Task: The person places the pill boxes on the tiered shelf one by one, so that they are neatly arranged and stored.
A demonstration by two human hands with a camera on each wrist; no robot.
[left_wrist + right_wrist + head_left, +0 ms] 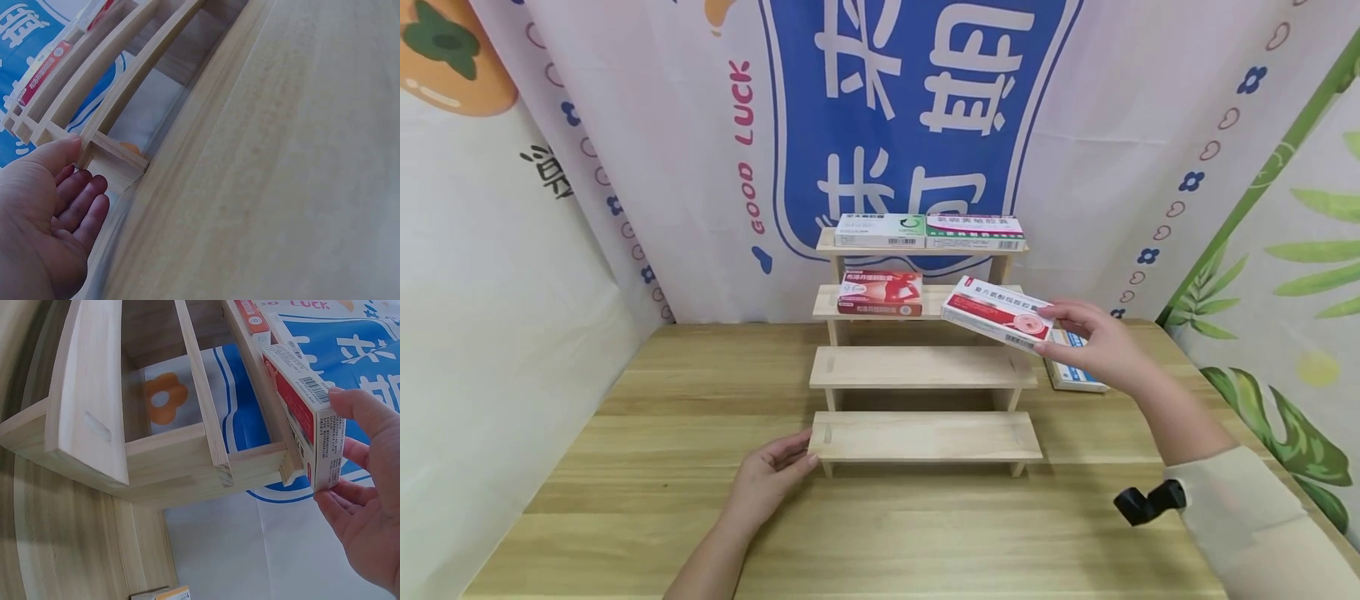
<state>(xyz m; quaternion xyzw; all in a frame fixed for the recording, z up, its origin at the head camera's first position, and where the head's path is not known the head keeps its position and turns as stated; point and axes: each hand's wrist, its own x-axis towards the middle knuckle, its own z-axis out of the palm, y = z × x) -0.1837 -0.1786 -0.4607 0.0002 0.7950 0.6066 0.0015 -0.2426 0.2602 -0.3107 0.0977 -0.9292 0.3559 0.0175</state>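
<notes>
My right hand pinches one end of a white and red medicine box, thumb on one side and fingers on the other. The box is tilted over the right part of the second-highest step of a wooden stepped rack; in the right wrist view, the held box is close to that step's edge. My left hand holds the left end of the lowest step, its thumb at the board's corner and the other fingers curled below. A red medicine box lies on the second-highest step, left of the held one.
On the top step, a white and green box and a white box with a magenta and green band lie side by side. A blue and white box lies on the wooden table right of the rack. A printed cloth hangs behind.
</notes>
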